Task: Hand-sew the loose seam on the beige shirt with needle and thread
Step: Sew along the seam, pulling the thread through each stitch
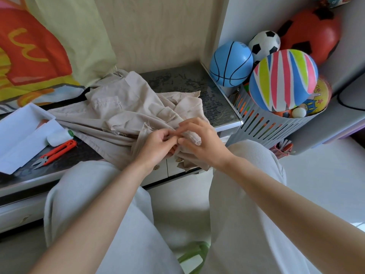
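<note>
Beige and crumpled, the shirt (122, 113) is lying across the dark table (187, 82), spilling over its near edge. There my left hand (156, 144) and right hand (199, 139) are both pinching a fold of it, fingers curled. Orange snips (57, 151) are lying to the left beside a white box (21, 133); a grey basket (262, 127) of balls is standing to the right.

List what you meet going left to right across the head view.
Orange snips, left hand, right hand, grey basket. The beige shirt, pinched by both hands, spans too widely to place.
</note>
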The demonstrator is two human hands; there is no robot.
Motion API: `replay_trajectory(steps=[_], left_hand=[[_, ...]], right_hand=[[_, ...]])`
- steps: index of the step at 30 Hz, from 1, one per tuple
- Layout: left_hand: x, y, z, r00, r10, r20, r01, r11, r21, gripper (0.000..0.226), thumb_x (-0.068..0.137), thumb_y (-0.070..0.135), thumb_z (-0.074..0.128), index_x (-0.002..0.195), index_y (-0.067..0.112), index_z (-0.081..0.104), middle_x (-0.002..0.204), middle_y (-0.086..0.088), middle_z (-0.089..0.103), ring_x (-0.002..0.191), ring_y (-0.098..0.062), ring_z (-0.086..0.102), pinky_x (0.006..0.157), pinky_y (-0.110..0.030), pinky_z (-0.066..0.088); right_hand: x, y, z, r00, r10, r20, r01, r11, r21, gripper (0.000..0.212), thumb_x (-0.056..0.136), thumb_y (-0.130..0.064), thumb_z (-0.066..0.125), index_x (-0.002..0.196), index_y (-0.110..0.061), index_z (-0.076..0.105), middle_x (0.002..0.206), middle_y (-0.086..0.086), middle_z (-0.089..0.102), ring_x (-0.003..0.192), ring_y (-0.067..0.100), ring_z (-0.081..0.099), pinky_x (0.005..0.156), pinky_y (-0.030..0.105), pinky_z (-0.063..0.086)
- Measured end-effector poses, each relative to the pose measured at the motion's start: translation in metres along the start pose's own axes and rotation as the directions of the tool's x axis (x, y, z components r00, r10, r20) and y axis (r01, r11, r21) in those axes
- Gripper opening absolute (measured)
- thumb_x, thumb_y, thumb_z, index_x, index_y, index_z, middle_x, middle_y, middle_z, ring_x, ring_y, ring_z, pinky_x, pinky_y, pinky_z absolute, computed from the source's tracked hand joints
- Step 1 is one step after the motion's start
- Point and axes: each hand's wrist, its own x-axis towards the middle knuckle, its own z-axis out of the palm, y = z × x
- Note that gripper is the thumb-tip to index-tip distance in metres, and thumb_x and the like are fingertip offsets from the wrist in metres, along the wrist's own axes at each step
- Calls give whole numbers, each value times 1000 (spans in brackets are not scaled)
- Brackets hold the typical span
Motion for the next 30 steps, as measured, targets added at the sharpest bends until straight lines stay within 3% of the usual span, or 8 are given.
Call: replay_trajectory(steps=[6, 8, 12, 20, 22, 24, 27, 30], left_hand=[[1, -1, -4, 999, 19, 49, -16, 998, -67, 16, 96, 11, 50, 88, 9, 64, 62, 1, 62, 56, -8, 54, 57, -17, 43], [1, -2, -6, 997, 24, 68, -20, 998, -67, 16, 96, 11, 49, 88, 8, 63, 62, 0, 61, 57, -9, 54, 57, -17, 43], [0, -2, -5, 996, -6, 88, 14, 996, -85, 19, 96, 7, 48, 84, 11, 62, 64, -2, 59, 57, -11, 50, 56, -16, 42], [1, -3, -5, 996, -10, 91, 12, 1000, -24, 19, 95, 1, 47, 84, 10, 60, 61, -1, 58, 54, -9, 49, 53, -17, 39], [4, -5, -4, 999, -2, 52, 0, 1000, 25, 21, 96, 3, 47, 81, 12, 58, 54, 5, 57, 49, -7, 48, 51, -21, 36], [7, -8, -4, 1000, 23, 7, -23, 999, 37, 21, 98, 10, 48, 79, 13, 56, 49, 7, 55, 45, -10, 46, 51, -25, 33], [11, -9, -6, 997, 57, -60, -56, 998, 27, 20, 98, 11, 48, 80, 14, 56, 56, 1, 59, 50, -17, 50, 53, -28, 38], [12, -7, -8, 983, 107, -149, -94, 991, 96, 19, 98, 9, 48, 82, 17, 55, 70, -1, 60, 54, -4, 57, 52, -19, 46]], right_hand=[[3, 2, 0, 997, -44, -65, 46, 998, 37, 32, 88, 10, 45, 100, -7, 69, 103, 2, 62, 98, 1, 56, 87, 13, 43], [3, 2, -1, 998, -46, -49, 47, 999, 26, 27, 88, 7, 51, 100, -8, 70, 100, 1, 64, 94, 5, 58, 86, 17, 46], [4, 3, -3, 998, -46, -33, 46, 999, -25, 18, 85, -2, 64, 96, -15, 72, 92, -8, 62, 85, -4, 56, 82, 18, 47], [4, -1, 2, 982, -162, -101, 154, 985, -85, 6, 84, -8, 67, 86, -13, 70, 92, -5, 61, 86, 1, 56, 82, 17, 46], [2, -8, 3, 985, -138, -105, 140, 990, 5, 5, 88, -6, 62, 85, -10, 64, 91, 0, 65, 90, 11, 59, 85, 25, 47], [-1, -20, 4, 995, -24, -102, 44, 979, 197, 7, 93, -5, 54, 86, -6, 55, 87, 3, 68, 89, 13, 63, 83, 27, 50], [-6, -33, 8, 988, 153, -33, -116, 858, 501, 11, 101, -7, 39, 90, -7, 42, 66, -5, 60, 69, 11, 60, 71, 35, 53], [-12, -28, 10, 955, 296, 4, -246, 787, 566, 14, 103, -9, 30, 91, -11, 37, 48, -16, 40, 45, 1, 37, 49, 20, 40]])
